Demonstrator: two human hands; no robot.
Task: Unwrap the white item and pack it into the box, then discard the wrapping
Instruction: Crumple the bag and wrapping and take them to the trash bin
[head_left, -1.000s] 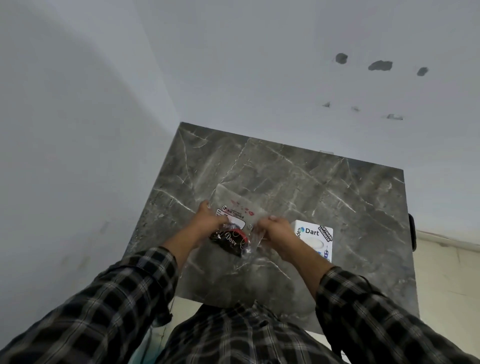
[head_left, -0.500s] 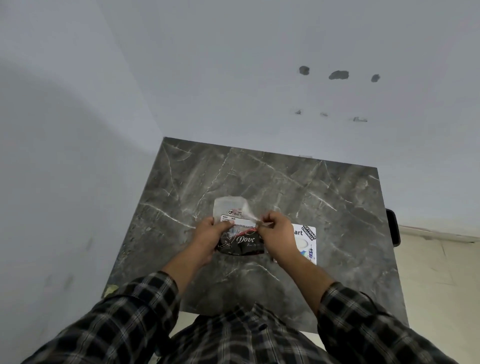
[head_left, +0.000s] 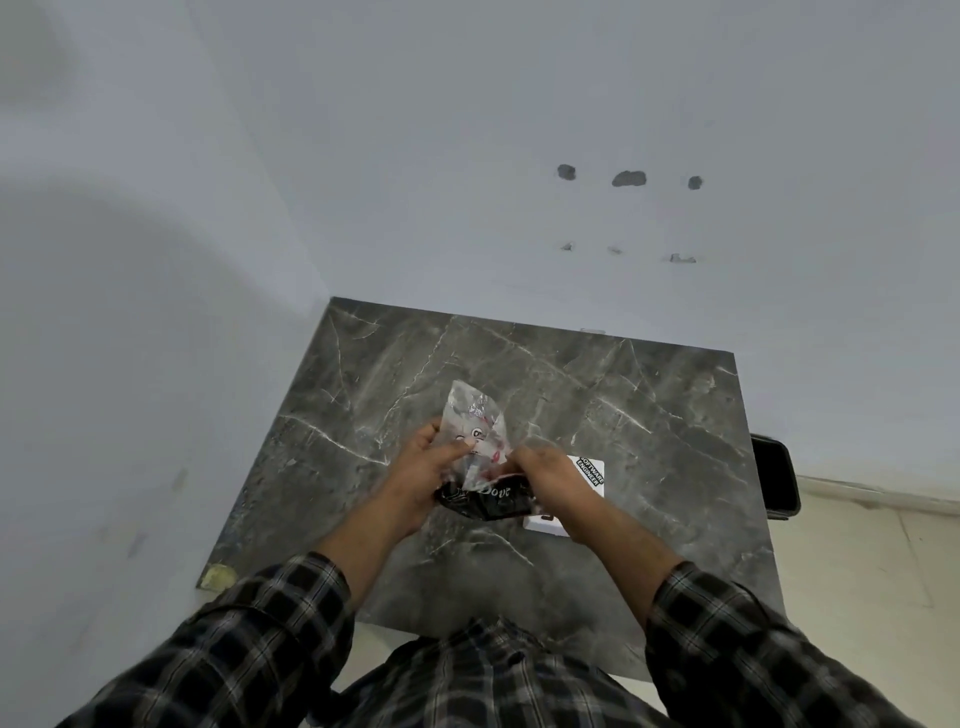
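Grey marble-patterned tabletop (head_left: 597, 395), set into a corner of pale walls, seen from above. Both hands of a person in dark plaid sleeves (head_left: 249, 644) are raised over its near half and work a crinkled clear plastic wrapping (head_left: 474, 423) printed with red and black marks. The left hand (head_left: 426, 480) pinches the wrapping at its lower edge, thumb on the front face, so that the upper part of the film stands up and away from the person. The right hand (head_left: 545, 480) is closed on the wrapping's right side, close beside the left hand. Beneath the film, between the two hands, sits a black pouch with white script lettering (head_left: 485, 501); whether the white item is inside cannot be told. A small white box with a black-and-white label (head_left: 589, 475) rests on the tabletop just behind the right hand, partly hidden by it. A dark rectangular object (head_left: 774, 480) lies beyond the tabletop's right edge.
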